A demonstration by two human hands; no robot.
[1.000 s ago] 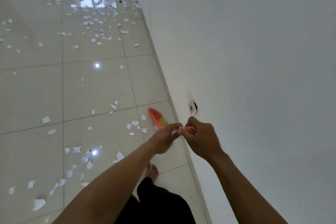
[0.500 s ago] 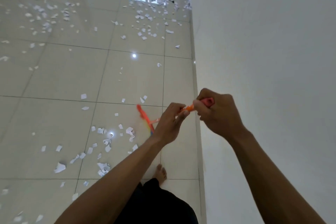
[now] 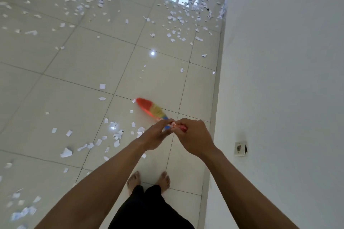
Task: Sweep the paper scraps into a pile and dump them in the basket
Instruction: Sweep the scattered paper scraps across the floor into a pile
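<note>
Your bare feet (image 3: 133, 179) stand just below the grip. Your right hand (image 3: 195, 137) is curled round the red end of the broom (image 3: 150, 108); your left hand (image 3: 156, 135) pinches the handle just ahead of it. The coloured bristles extend beyond the grip, leftward. Paper scraps (image 3: 115, 136) lie left of the grip, with more scattered far beyond.
</note>
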